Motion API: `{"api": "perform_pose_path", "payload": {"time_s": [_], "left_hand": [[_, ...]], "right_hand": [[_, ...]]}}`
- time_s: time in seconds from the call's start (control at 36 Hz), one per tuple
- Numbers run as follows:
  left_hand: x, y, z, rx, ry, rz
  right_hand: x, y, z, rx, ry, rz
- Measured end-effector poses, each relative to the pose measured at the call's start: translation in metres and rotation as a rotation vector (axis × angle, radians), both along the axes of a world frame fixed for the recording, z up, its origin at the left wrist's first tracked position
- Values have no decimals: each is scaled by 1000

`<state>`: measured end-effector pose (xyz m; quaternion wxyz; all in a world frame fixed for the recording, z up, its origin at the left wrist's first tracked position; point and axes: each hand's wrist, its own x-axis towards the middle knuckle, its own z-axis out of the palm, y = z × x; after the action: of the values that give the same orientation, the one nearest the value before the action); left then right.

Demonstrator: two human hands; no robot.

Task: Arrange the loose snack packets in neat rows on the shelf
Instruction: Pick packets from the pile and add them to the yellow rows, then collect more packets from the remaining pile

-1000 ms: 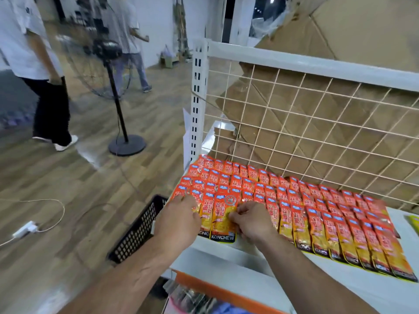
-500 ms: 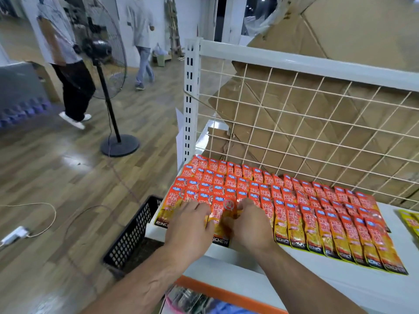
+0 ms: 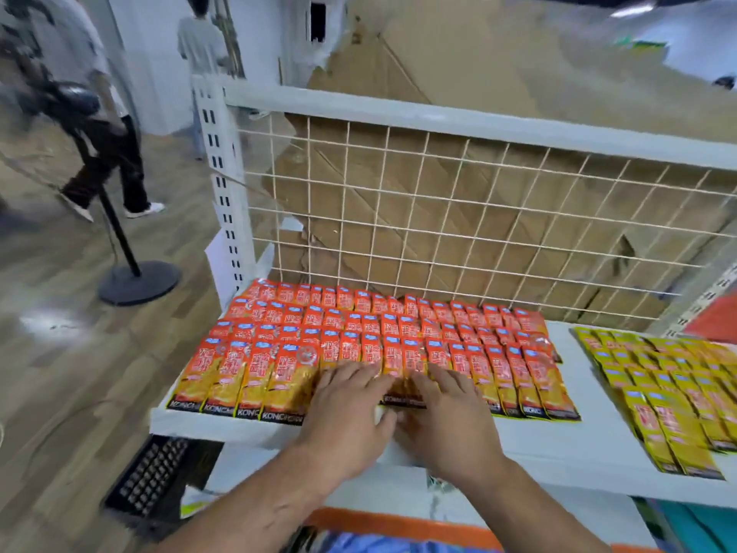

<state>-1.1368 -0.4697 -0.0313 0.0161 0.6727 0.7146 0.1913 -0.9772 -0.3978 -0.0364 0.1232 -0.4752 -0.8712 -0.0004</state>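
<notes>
Orange snack packets point(image 3: 383, 333) lie in several overlapping rows on the white shelf point(image 3: 558, 441), filling its left half. My left hand point(image 3: 347, 413) and my right hand point(image 3: 442, 417) lie side by side, palms down, on the middle of the front row. Their fingers are spread and fairly straight, pressing on the packets near the shelf's front edge. The packets under the hands are mostly hidden. Yellow snack packets point(image 3: 670, 389) lie in rows on the right part of the shelf.
A white wire grid point(image 3: 438, 217) backs the shelf, with brown cardboard point(image 3: 498, 93) behind it. A black crate point(image 3: 151, 472) sits on the wooden floor at lower left. A fan stand point(image 3: 137, 279) and two people point(image 3: 103, 125) are at the far left.
Both hands have moved right along the front row, from its left end to its middle. The view has swung right, bringing the yellow packets into sight.
</notes>
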Motion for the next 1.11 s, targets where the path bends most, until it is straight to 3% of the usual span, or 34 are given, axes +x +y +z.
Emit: {"api": "perform_pose_path", "payload": {"time_s": [0.11,0.25,0.44,0.58,0.86,1.11], "left_hand": [[53,7,8,-50,40,-48],[133,12,16,-52,58,-105],[251,24,16,64,85,-123],[325,39,16,44,69,-183],[437,92,21,-30,39,-402],[539,199,11,-22,27,-574]], "right_hand": [[60,7,-3,-88,-190,-1],[153,0,9,-10,-2,-117],[289,-9,16,-48,-12,-256],[369,-11,23,-59,19,-313],[475,5,29,-100,87,-473],[568,75,29,-170,53,-640]]}}
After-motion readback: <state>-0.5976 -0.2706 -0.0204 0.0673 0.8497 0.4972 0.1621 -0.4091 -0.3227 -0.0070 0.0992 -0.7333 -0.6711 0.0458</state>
